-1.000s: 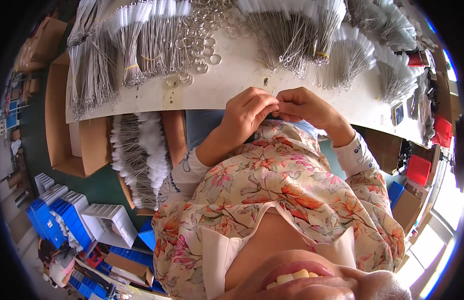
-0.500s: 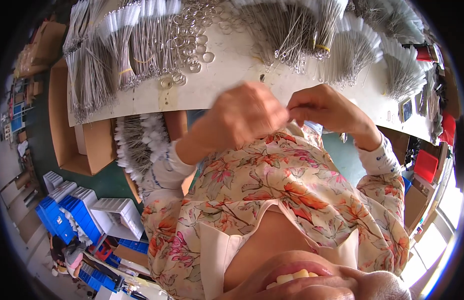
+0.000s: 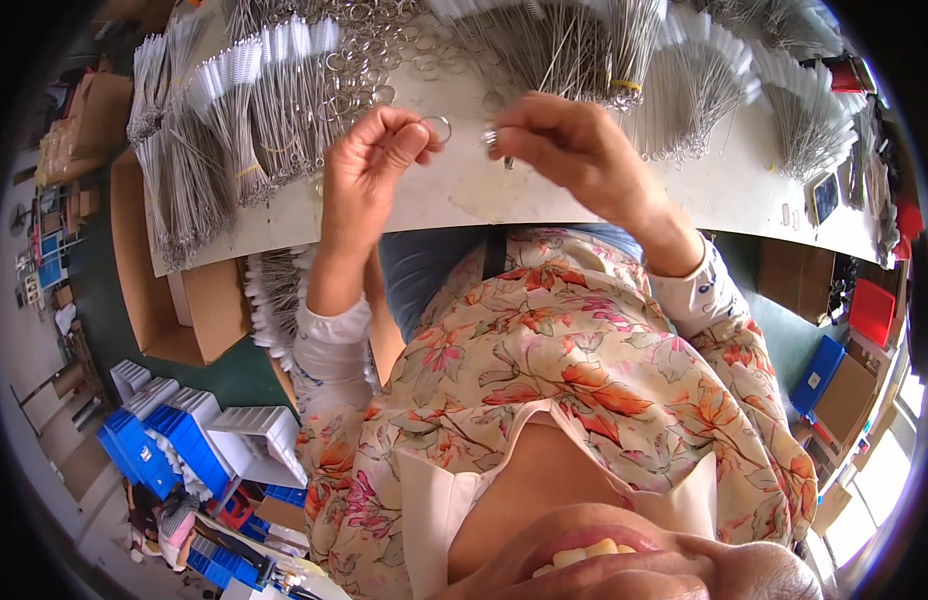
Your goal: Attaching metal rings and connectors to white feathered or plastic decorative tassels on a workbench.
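Observation:
A shiny metal ring (image 3: 448, 124) is pinched between the thumb and forefinger of my left hand (image 3: 379, 160), above the white table. Facing it, my right hand (image 3: 579, 150) has its fingertips closed on small metal rings (image 3: 489, 138), partly hidden and blurred. A gap separates the two hands. Past my left hand lie many loose metal rings (image 3: 384, 50) in a scattered pile. Bundles of thin wire brushes (image 3: 274, 100) with white bristle ends lie beside that pile, and more wire brushes (image 3: 574, 50) are beyond my right hand.
The white table (image 3: 464, 195) has its near edge just in front of my body. Below on the left stand an open cardboard box (image 3: 199, 310) and blue and white plastic bins (image 3: 184, 430). A phone-like dark device (image 3: 825, 197) lies at the table's right end.
Both hands were close together over my lap. They have moved forward over the table and apart, the left one to the left, and now show metal rings at the fingertips.

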A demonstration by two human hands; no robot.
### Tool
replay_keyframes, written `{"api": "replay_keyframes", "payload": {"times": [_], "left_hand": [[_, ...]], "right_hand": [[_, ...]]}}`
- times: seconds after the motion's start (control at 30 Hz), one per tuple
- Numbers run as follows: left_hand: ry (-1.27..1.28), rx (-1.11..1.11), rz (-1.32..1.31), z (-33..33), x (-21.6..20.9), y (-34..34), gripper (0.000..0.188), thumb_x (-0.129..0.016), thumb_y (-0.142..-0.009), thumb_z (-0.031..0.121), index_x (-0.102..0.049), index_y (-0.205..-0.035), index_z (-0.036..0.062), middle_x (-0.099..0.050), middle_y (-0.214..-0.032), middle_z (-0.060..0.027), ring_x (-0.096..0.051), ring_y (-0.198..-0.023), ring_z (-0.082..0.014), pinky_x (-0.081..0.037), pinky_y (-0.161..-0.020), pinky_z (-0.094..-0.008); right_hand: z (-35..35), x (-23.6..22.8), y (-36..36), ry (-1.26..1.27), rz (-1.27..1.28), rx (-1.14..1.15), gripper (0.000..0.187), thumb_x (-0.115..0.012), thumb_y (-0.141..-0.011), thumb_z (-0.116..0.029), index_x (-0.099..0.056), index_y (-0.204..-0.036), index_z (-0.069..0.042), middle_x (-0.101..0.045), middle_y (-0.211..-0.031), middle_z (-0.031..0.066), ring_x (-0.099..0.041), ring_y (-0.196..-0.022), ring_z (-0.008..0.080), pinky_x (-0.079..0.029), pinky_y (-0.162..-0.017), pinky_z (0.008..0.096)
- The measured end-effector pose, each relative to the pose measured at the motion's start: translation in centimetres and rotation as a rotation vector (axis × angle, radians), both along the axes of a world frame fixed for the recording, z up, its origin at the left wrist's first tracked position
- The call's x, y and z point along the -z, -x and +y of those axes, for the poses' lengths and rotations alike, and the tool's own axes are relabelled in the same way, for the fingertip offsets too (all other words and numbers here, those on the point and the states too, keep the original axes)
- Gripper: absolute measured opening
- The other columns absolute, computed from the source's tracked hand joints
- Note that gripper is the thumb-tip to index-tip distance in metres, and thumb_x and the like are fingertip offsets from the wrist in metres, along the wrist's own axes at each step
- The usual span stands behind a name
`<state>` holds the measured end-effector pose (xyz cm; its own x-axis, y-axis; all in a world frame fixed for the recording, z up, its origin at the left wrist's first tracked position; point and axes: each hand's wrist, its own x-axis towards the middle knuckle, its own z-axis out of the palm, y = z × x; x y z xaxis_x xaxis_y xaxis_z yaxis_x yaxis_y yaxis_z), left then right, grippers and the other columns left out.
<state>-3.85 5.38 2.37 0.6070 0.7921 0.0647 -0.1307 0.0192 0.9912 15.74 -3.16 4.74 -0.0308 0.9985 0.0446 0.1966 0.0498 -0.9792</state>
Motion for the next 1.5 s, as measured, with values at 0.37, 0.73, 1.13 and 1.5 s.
{"api": "replay_keyframes", "payload": {"times": [0.37,0.73,1.13,1.5], "left_hand": [[-0.266,-0.332,-0.124,-3.0,-1.1,-1.9,0.009,-0.057,-0.086,0.004,-0.061,-0.091,-0.0029,-0.062,-0.074,-0.0056,-0.055,-0.063,-0.0081,-0.046,-0.056,-0.0196],[0.162,-0.033,-0.305,-3.4,-2.8,-1.1,0.012,-0.058,-0.084,0.001,-0.061,-0.095,-0.0024,-0.064,-0.086,-0.0089,-0.061,-0.076,-0.0111,-0.053,-0.067,-0.0226],[-0.179,-0.061,0.072,-3.6,-5.5,0.6,0.025,-0.056,-0.078,-0.010,-0.057,-0.103,-0.0092,-0.060,-0.100,-0.0161,-0.064,-0.081,-0.0178,-0.054,-0.074,-0.0269],[-0.582,-0.278,-0.125,-3.0,-3.7,-0.9,0.034,-0.059,-0.072,-0.016,-0.054,-0.105,-0.0114,-0.060,-0.100,-0.0180,-0.064,-0.083,-0.0206,-0.053,-0.076,-0.0274]], "right_hand": [[-0.3,-1.6,3.4,-0.381,-0.092,0.090,0.007,-0.063,-0.079,-0.004,-0.065,-0.084,0.000,-0.061,-0.091,0.0092,-0.062,-0.075,0.0182,-0.049,-0.064,0.0255],[-0.8,0.3,2.4,-0.875,-0.535,0.119,0.015,-0.069,-0.065,-0.005,-0.066,-0.079,-0.005,-0.060,-0.089,0.0017,-0.060,-0.065,0.0127,-0.047,-0.052,0.0249],[0.0,-1.6,2.3,-0.526,-0.107,-0.072,0.009,-0.065,-0.072,-0.004,-0.067,-0.080,-0.005,-0.061,-0.085,0.0083,-0.058,-0.062,0.0136,-0.045,-0.051,0.0236],[0.7,-3.5,2.6,0.187,0.629,-0.044,0.018,-0.063,-0.084,-0.020,-0.067,-0.086,-0.002,-0.059,-0.066,-0.0025,-0.041,-0.053,0.0023,-0.033,-0.047,0.0176]]}}
